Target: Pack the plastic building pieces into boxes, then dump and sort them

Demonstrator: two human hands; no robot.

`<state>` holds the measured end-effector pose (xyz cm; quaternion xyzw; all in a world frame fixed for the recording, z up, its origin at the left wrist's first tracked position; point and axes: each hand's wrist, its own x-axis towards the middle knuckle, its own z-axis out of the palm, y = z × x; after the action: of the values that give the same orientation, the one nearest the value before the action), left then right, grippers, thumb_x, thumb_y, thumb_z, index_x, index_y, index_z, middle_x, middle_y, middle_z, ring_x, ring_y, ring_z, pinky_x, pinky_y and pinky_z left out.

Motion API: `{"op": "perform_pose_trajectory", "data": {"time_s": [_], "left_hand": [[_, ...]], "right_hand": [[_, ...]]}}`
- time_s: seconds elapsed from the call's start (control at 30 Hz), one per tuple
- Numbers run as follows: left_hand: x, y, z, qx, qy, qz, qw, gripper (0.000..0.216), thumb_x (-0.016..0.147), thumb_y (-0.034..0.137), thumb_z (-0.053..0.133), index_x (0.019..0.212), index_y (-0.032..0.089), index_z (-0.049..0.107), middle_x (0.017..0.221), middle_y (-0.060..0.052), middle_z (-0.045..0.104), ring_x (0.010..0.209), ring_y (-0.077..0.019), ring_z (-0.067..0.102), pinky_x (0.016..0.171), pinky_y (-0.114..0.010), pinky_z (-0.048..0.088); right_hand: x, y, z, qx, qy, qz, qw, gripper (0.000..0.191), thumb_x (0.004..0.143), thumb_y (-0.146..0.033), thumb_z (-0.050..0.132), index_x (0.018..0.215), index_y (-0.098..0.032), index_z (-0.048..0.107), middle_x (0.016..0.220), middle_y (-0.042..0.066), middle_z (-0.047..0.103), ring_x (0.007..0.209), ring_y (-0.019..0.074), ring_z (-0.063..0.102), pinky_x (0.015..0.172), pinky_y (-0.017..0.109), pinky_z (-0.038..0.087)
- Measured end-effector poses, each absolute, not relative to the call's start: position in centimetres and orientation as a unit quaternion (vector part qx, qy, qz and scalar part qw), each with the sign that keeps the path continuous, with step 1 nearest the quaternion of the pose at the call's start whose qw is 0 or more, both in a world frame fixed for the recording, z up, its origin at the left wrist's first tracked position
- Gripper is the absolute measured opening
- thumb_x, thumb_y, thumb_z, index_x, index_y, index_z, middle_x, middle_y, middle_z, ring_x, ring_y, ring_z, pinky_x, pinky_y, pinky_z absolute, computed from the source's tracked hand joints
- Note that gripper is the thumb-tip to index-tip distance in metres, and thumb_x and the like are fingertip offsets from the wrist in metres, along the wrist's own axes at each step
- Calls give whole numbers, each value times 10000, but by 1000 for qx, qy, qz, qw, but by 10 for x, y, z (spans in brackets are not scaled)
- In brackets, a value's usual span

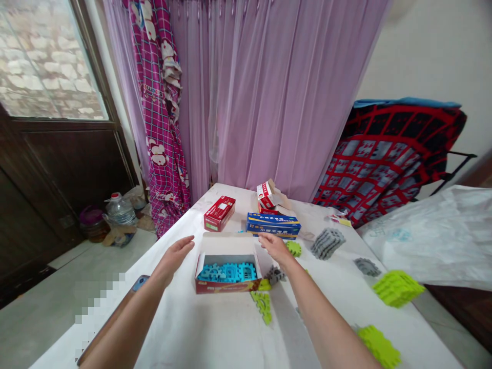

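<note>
An opened maroon cardboard box with its white lid raised at the back stands in front of me. Blue toothed plastic building pieces lie inside it. My left hand is held just left of the lid, fingers stretched out and nothing in them. To the lid's right is my right hand, its fingers extended toward the lid edge; whether they touch it I cannot tell. Beside the box's right front corner lie a lime-green triangular piece and grey toothed pieces.
Behind stand a red box, a blue box and an opened red-and-white box. Grey stacked pieces and lime-green stacks lie at the right. A phone-like object is partly under my left forearm.
</note>
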<state>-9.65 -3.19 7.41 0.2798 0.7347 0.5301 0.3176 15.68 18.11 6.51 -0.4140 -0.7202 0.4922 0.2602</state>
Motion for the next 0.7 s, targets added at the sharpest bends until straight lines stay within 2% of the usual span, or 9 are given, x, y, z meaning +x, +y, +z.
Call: {"op": "perform_pose_trajectory", "data": {"time_s": [0.1,0.23,0.3,0.43,0.5,0.6,0.7], "left_hand": [[-110,-8,80,316,752,490,307,398,897,412,598,1223,184,570,1264,-87,596,1088,-226,606,912,-470,530],[-117,18,86,368,768,432,294,402,893,416,603,1218,182,575,1248,-78,602,1066,-229,613,885,-447,543],[-116,23,90,394,773,411,281,407,889,421,606,1215,178,577,1244,-74,604,1066,-236,613,882,-447,544],[-110,10,102,450,769,391,230,390,887,435,606,1168,164,599,1193,-60,624,1033,-232,623,865,-435,546],[-103,-6,108,480,764,388,191,336,875,449,611,1060,171,645,1078,-39,665,962,-210,635,858,-410,537],[-91,-34,113,519,752,387,125,283,825,496,602,903,244,702,904,-12,707,870,-202,640,857,-348,514],[-79,-55,113,553,741,374,69,314,822,526,545,930,285,716,942,-26,730,884,-209,651,846,-329,504]], "right_hand": [[144,196,74,-391,-769,438,253,287,726,-373,664,931,-199,761,1006,78,759,961,245,673,887,381,481],[131,201,89,-369,-806,405,225,89,653,-262,701,695,-216,765,760,26,758,784,235,671,826,370,484],[129,199,96,-366,-817,388,221,82,661,-245,681,653,-219,758,711,15,747,734,224,659,796,359,480],[141,188,110,-353,-830,363,232,130,711,-274,651,708,-241,776,775,6,765,774,225,668,780,342,476],[153,176,117,-331,-842,345,250,160,738,-286,637,771,-254,790,837,16,775,808,233,677,781,346,479],[173,155,123,-286,-865,311,271,190,764,-305,637,858,-263,796,904,34,771,799,222,674,781,347,485],[187,137,121,-251,-875,314,270,199,786,-334,646,903,-261,791,960,43,760,807,208,666,764,328,493]]}}
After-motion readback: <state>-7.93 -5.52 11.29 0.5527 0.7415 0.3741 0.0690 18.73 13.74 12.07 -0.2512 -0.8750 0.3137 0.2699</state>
